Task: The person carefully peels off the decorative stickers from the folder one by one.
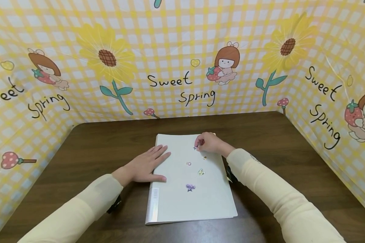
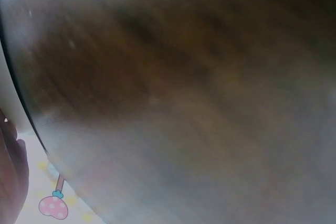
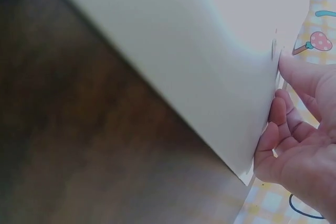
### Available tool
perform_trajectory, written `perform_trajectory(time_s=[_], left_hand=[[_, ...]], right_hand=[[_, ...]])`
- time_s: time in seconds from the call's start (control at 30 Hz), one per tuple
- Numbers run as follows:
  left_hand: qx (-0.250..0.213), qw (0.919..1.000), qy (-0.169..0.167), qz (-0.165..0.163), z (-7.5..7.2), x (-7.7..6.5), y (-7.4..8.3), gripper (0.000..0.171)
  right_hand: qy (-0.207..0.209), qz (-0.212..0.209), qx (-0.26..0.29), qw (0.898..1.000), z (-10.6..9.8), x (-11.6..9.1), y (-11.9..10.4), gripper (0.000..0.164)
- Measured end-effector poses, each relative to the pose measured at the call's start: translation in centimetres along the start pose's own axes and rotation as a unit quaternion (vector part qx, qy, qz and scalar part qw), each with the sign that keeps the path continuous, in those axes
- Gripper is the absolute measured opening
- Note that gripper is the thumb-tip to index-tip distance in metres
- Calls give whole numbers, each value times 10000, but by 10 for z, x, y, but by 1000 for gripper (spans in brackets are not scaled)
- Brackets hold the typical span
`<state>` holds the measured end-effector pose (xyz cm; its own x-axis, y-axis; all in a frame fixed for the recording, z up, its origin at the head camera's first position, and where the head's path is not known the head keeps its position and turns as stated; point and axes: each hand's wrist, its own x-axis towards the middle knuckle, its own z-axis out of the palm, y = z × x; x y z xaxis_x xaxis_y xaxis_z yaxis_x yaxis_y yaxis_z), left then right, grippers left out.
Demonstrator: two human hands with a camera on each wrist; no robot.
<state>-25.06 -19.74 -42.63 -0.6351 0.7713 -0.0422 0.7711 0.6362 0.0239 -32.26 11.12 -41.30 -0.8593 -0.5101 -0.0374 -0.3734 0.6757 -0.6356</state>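
Observation:
A white folder (image 1: 173, 206) lies on the dark wooden table, with small cartoon stickers scattered over its cover. The left hand (image 1: 147, 165) rests flat on its left edge, fingers spread. Near the folder's top right, the right hand (image 1: 209, 142) has its fingers curled and pinches a small dark purple sticker (image 1: 195, 147) at the surface. Below it are a small brownish sticker (image 1: 205, 158), a pink-and-white sticker (image 1: 188, 163), a yellow-green sticker (image 1: 201, 172) and a larger purple sticker (image 1: 190, 187). In the right wrist view the right hand (image 3: 302, 129) touches the folder; its sticker is not discernible there.
The brown table (image 1: 109, 135) extends around the folder on all sides. A yellow checked cloth (image 1: 170, 40) with printed flowers and figures hangs behind the table and along both sides. The left wrist view is mostly blurred tabletop (image 2: 94, 66).

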Motion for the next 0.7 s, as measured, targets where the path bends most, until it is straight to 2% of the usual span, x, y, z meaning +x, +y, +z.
perform_trajectory(time_s=[0.33,0.7], left_hand=[[44,10000,10,-5,1,1,-2,97],[-11,10000,74,0,3,-1,-1,97]], right_hand=[[213,-40,-215,9995,-1,-1,-1,6],[-201,115,-180,9996,-4,3,-4,7]])
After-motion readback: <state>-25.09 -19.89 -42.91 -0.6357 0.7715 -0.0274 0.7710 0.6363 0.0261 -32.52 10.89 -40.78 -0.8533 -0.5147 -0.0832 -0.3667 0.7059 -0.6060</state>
